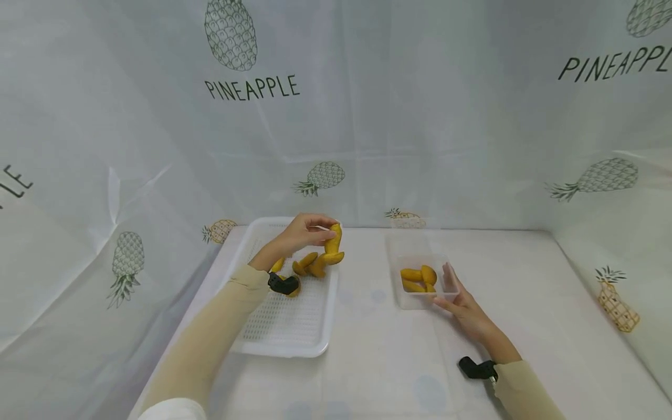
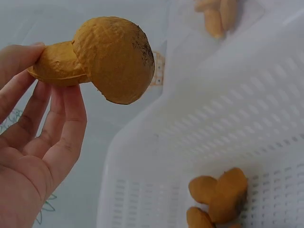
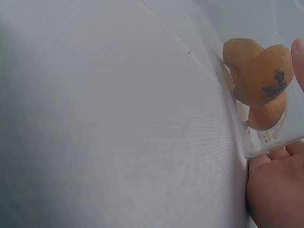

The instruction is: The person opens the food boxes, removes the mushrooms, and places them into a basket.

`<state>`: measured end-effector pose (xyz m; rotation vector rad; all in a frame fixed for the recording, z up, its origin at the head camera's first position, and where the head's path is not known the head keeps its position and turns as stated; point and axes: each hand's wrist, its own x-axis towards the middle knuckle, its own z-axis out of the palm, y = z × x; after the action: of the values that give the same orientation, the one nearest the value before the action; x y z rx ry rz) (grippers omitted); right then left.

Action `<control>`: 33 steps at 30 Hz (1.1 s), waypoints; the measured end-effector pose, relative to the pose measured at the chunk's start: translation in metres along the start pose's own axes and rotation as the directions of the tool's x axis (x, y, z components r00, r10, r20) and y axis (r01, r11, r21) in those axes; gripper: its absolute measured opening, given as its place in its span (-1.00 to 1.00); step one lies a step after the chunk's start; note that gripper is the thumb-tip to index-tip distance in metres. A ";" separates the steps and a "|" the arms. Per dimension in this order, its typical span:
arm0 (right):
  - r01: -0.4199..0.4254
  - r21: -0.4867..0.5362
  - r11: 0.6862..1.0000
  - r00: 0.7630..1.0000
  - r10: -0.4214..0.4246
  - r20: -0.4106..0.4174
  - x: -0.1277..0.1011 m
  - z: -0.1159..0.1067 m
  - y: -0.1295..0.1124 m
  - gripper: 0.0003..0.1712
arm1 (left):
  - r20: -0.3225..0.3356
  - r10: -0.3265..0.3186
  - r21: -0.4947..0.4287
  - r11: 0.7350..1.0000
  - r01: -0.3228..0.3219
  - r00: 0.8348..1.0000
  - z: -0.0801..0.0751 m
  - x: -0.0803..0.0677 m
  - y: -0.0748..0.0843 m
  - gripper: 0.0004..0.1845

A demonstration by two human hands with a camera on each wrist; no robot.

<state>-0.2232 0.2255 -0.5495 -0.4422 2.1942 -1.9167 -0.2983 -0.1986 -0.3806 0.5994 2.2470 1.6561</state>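
Above the far right edge of a white plastic basket (image 1: 310,351), my left hand (image 1: 301,234) pinches a yellow-brown mushroom (image 2: 114,59) by its stem. In the left wrist view its round cap points right and has dark specks. Several more mushrooms (image 1: 315,267) lie in the basket below, partly hidden by my left arm. To the right stands a clear plastic container (image 1: 409,301) with several mushrooms (image 3: 263,76) inside. My right hand (image 1: 469,312) holds its near right corner, the thumb at the front and fingers along the right side.
Both containers stand on a white table (image 1: 367,373) covered with cloth. A pale curtain (image 1: 420,134) printed with pineapples hangs behind and along the sides. The clear container's lid (image 1: 415,239) seems to rise at its back, though it is hard to make out.
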 end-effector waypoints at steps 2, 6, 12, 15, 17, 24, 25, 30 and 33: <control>0.002 0.009 1.000 1.000 -0.002 0.001 -0.001 0.000 0.000 0.12 | -0.003 -0.013 -0.002 1.000 0.013 1.000 -0.002 -0.004 -0.004 -0.60; -0.004 0.012 1.000 1.000 0.004 0.007 -0.001 -0.001 0.002 0.11 | -0.006 -0.053 0.028 0.998 0.053 0.999 -0.004 -0.013 -0.013 -0.59; 0.014 0.039 0.999 1.000 -0.015 0.015 0.000 0.000 0.004 0.11 | -0.005 -0.088 0.095 0.992 0.088 0.996 -0.006 -0.029 -0.026 -0.55; 0.022 0.037 0.999 1.000 -0.022 0.019 0.000 0.000 0.004 0.12 | 0.009 -0.078 0.120 0.990 0.077 0.997 -0.007 -0.034 -0.032 -0.56; 0.021 0.035 0.999 1.000 -0.021 0.019 0.000 0.000 0.004 0.12 | 0.021 -0.069 0.133 0.989 0.065 0.997 -0.008 -0.037 -0.034 -0.57; 0.009 0.037 0.999 1.000 -0.009 0.013 -0.002 0.000 0.004 0.12 | 0.075 -0.067 0.159 0.986 0.054 0.995 -0.012 -0.044 -0.044 -0.59; 0.008 0.039 0.999 1.000 -0.009 0.013 -0.003 0.000 0.004 0.12 | 0.080 -0.067 0.151 0.987 0.055 0.994 -0.013 -0.044 -0.045 -0.59; 0.017 0.030 0.999 1.000 -0.017 0.014 -0.003 -0.001 0.006 0.11 | 0.065 -0.071 0.127 0.990 0.062 0.995 -0.018 -0.042 -0.050 -0.64; 0.026 0.021 0.999 1.000 -0.026 0.018 -0.002 -0.002 0.005 0.10 | 0.058 -0.070 0.129 0.990 0.062 0.996 -0.020 -0.041 -0.048 -0.65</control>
<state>-0.2222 0.2284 -0.5538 -0.4847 2.1663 -1.9386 -0.2798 -0.2476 -0.4213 0.5914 2.3141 1.4507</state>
